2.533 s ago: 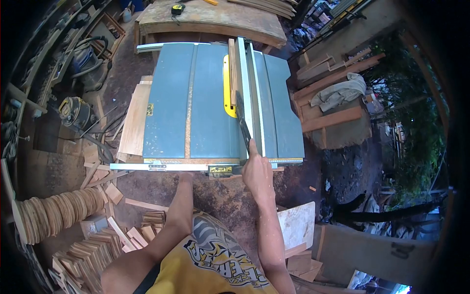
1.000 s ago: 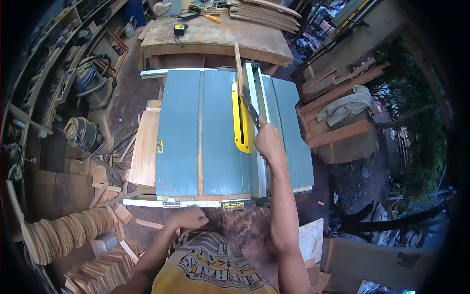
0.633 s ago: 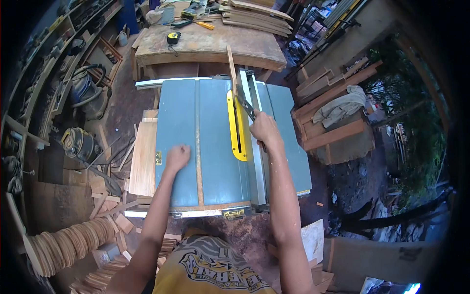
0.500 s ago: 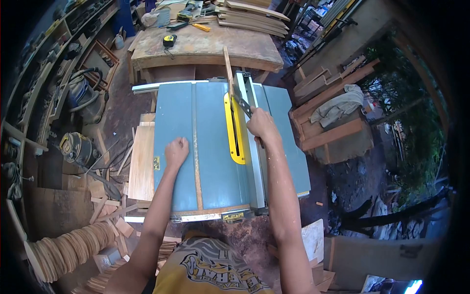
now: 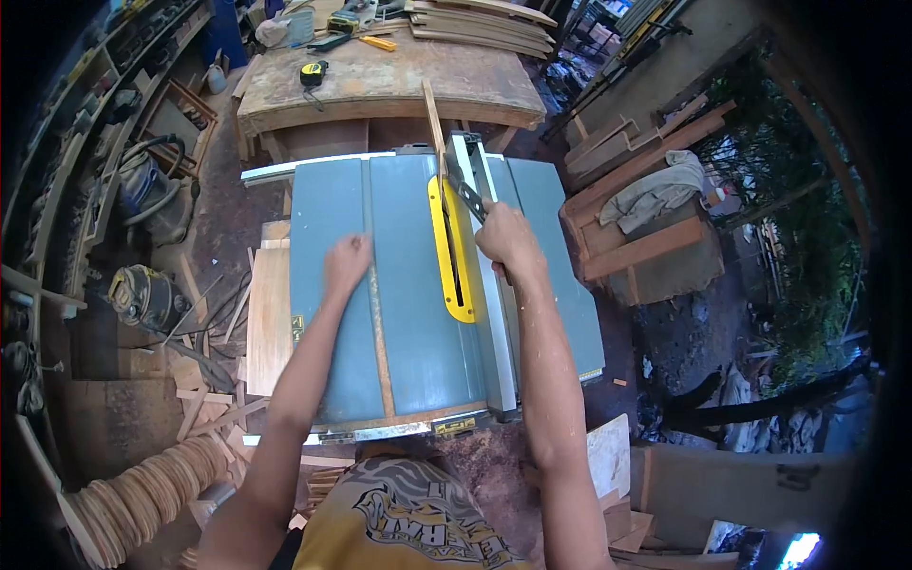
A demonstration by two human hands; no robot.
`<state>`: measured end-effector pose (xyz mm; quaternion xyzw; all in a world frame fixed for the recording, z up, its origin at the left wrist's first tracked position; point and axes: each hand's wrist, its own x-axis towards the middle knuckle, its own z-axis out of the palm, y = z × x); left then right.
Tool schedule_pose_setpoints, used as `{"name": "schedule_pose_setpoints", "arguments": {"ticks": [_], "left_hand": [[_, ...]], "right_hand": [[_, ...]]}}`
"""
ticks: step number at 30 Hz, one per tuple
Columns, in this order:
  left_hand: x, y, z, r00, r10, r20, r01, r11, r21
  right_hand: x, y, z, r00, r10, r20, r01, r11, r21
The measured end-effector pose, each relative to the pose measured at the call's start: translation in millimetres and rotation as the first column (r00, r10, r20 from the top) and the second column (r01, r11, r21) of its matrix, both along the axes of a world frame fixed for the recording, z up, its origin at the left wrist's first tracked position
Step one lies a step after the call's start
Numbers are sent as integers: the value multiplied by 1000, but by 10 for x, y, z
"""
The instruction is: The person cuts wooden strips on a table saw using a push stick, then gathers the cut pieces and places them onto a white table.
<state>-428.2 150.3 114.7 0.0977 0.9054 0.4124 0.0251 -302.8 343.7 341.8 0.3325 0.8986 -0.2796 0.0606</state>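
My right hand [image 5: 510, 237] is wrapped round the handle of a black push stick [image 5: 466, 194], beside the metal rip fence [image 5: 492, 304] of a table saw [image 5: 408, 332]. The stick's front end reaches the near end of a narrow wood strip [image 5: 433, 116], which lies along the fence and sticks out past the saw's far edge. Left of the fence is the yellow throat plate [image 5: 444, 249] with its dark slot; I cannot make out the blade. My left hand [image 5: 348, 260] rests curled into a fist on the blue-grey tabletop, near the mitre slot, with nothing visible in it.
Beyond the saw stands a wooden workbench [image 5: 380, 85] with a tape measure [image 5: 313, 73], a yellow-handled tool [image 5: 378, 44] and stacked boards [image 5: 480, 27]. Shop vacuums [image 5: 149, 296] and offcuts lie at left. Round wooden discs [image 5: 142, 494] are stacked lower left. A cloth [image 5: 655, 195] hangs over timber at right.
My left fist has slid forward over the tabletop, away from my body. My right hand and the push stick keep nearly the same place beside the fence. The view has shifted slightly.
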Motion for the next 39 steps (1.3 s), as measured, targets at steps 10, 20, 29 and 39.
{"name": "schedule_pose_setpoints", "arguments": {"ticks": [10, 20, 29, 39], "left_hand": [[-1624, 1908, 138, 943, -291, 164, 275, 955, 114], [-1976, 2321, 239, 926, -296, 236, 307, 951, -14], [-2829, 2441, 2819, 832, -433, -347, 437, 897, -70], [-349, -322, 4016, 427, -871, -243, 724, 490, -485]], "right_hand": [[-109, 116, -253, 995, 83, -53, -73, 983, 169], [-88, 58, -195, 996, 81, -24, -73, 968, 242], [-79, 71, -215, 992, 94, -88, -67, 961, 267], [-76, 144, -313, 985, 130, -115, -94, 956, 278]]}}
